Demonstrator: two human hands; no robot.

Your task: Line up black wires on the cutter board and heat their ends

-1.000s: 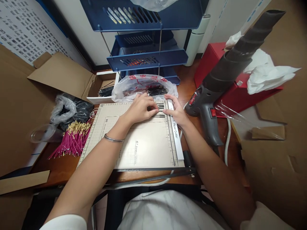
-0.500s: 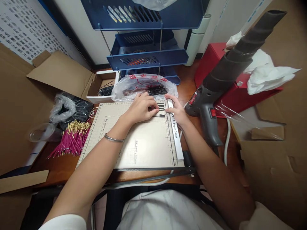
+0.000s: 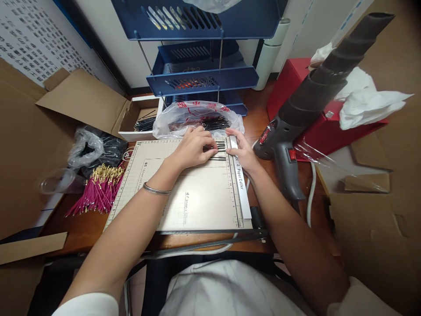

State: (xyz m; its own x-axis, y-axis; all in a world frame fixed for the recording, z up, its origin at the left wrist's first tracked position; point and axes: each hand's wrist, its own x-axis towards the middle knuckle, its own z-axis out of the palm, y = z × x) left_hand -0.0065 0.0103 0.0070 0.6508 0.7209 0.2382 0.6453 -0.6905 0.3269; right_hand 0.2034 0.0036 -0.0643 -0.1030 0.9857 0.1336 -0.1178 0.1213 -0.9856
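Observation:
A cream paper cutter with printed rulers lies flat before me. Several thin black wires lie crosswise near its far right corner. My left hand bends over them from the left, thumb and fingertips pinched on the wires; their other ends are hidden beneath it. My right hand rests at the far end of the white guide strip, thumb and fingers spread apart around it. The thumb tip is close to the wire ends.
Behind the cutter stand a clear bag of black wires, a white box and blue trays. Magenta wires with gold ends are at left. A heat gun and a red box stand right.

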